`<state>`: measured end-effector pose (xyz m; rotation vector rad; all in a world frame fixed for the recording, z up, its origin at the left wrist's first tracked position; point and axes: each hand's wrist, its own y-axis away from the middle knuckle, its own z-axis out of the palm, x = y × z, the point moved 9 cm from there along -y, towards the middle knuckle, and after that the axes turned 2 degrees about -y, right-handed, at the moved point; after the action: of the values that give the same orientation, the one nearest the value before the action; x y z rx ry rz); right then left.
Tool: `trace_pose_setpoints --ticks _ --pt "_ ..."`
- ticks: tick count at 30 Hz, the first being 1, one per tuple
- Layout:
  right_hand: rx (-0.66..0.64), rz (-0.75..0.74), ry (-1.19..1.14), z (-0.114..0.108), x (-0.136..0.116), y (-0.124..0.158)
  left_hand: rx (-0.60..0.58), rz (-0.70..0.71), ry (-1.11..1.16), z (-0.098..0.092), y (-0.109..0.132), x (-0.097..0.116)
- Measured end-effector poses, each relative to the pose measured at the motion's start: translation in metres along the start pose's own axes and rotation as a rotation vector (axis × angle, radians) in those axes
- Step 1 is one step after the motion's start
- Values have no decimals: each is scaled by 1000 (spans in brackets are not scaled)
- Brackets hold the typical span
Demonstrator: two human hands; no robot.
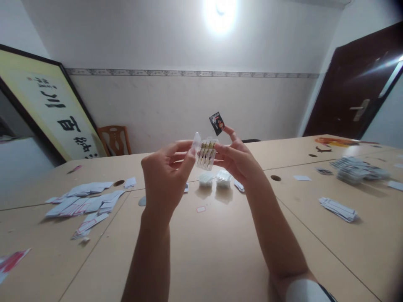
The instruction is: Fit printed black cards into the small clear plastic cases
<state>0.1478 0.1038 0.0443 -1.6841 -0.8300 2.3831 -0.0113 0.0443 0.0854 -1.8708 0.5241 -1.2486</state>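
Both your hands are raised over the tabletop [217, 243], meeting at a small clear plastic box [206, 156] with slender pale pieces inside. Your left hand [165, 167] pinches a translucent flap, apparently the lid [196, 141], at the box's left side. Your right hand [241, 161] grips the box's right edge between thumb and fingers, and a raised finger of it also bears a black printed rectangular card [216, 123]. The relation that matters is card to box: the card sits above it and slightly right, tilted, well nearer your right hand; the pieces' long axis runs roughly up and down.
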Motion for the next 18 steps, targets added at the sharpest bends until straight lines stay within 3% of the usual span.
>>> trace_pose_setpoints --ticks 5,11,18 --pt "9 -26 -69 -8 3 -4 1 -112 124 -9 -3 -12" --pt "-4 -43 -59 -8 5 -6 50 -141 191 -22 -6 -23" --pt "-14 -52 -23 -6 3 -5 37 -137 65 -32 -11 -34"
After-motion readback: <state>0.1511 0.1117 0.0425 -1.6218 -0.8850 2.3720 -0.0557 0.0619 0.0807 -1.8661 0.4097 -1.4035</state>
